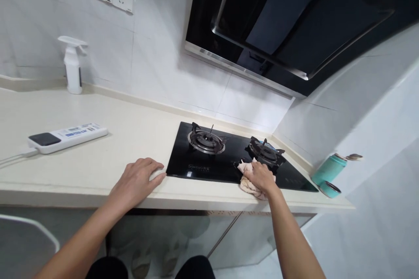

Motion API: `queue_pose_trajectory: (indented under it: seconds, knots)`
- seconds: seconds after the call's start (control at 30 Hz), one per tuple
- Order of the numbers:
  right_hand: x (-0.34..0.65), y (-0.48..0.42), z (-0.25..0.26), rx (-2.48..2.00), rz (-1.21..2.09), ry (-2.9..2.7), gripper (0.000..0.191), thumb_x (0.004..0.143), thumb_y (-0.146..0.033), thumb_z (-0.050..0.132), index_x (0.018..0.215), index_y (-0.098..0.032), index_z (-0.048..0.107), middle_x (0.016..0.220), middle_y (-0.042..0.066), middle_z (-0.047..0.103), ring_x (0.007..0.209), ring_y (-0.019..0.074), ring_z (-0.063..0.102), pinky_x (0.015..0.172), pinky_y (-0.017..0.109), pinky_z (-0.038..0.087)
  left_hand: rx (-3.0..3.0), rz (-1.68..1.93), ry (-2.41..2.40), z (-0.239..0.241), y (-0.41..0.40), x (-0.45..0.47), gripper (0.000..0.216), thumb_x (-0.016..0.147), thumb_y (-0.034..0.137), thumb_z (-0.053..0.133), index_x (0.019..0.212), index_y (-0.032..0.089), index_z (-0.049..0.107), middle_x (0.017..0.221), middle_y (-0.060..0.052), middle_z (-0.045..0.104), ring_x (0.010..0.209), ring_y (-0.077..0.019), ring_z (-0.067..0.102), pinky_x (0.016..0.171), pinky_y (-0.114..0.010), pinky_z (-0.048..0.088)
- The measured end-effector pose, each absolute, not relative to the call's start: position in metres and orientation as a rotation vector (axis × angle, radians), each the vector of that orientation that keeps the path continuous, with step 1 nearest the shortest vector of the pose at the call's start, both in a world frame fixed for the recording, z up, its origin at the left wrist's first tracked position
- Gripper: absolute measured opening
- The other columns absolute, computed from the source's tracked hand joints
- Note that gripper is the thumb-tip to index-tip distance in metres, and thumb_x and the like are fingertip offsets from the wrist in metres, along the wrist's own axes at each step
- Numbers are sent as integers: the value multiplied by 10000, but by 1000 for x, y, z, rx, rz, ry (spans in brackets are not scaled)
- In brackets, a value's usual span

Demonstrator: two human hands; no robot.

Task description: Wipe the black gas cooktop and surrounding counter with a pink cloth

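My right hand (261,176) is closed on a crumpled pale cloth (250,186), pressing it on the front part of the black glass gas hob (216,170), just in front of the right burner (266,152). Part of the cloth hangs over onto the counter's front strip, and my palm hides some of it. My left hand (140,179) rests on the cream counter with thumb and fingers apart, fingertips by the hob's left front corner. It holds nothing. The left burner (207,140) stands on the hob between my two hands, toward the back.
A white spray bottle (72,67) stands by the wall at left. A white device with a cable (70,136) lies on the counter. Two teal containers (330,170) stand at the right end, one with a utensil in it. A black range hood (262,22) overhangs the hob.
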State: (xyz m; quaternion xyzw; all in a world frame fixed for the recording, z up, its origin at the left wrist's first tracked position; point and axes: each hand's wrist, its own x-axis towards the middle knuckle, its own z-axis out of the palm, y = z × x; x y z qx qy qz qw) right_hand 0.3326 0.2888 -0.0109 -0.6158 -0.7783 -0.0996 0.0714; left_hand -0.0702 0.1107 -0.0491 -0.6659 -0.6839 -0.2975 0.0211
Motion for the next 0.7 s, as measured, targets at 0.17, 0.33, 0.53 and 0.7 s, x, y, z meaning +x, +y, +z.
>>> queue_pose_trajectory:
  seconds: [0.17, 0.33, 0.53, 0.7]
  knots:
    - [338, 249, -19, -1609, -293, -2461, 203, 901, -328, 596, 1039, -192, 658, 1112, 88, 663, 1057, 265, 560, 854, 345, 375, -2078, -927, -2122, -49, 110, -70, 465, 965, 532, 404, 1138, 225, 708, 1215, -90, 711, 1226, -322, 583, 1006, -480, 405]
    - [347, 205, -33, -1245, -160, -2435, 86, 847, -293, 544, 855, -217, 581, 898, 39, 605, 886, 231, 513, 808, 351, 357, -2067, -918, -2115, -51, 112, -72, 453, 960, 545, 422, 1151, 247, 704, 1234, -80, 712, 1234, -316, 582, 1006, -461, 404]
    - [383, 166, -34, -1296, 289, -2362, 158, 872, -370, 488, 831, -231, 551, 872, 31, 614, 866, 248, 564, 795, 374, 430, -2083, -898, -2113, -52, 112, -73, 467, 972, 542, 405, 1165, 237, 702, 1249, -85, 707, 1236, -307, 576, 1010, -460, 400]
    - [453, 143, -60, -1557, 653, -2023, 382, 856, -696, 512, 783, -339, 626, 823, 59, 686, 826, 332, 665, 776, 471, 546, -2062, -928, -2097, -51, 112, -69, 473, 963, 532, 409, 1162, 231, 713, 1222, -93, 713, 1217, -322, 588, 1003, -467, 408]
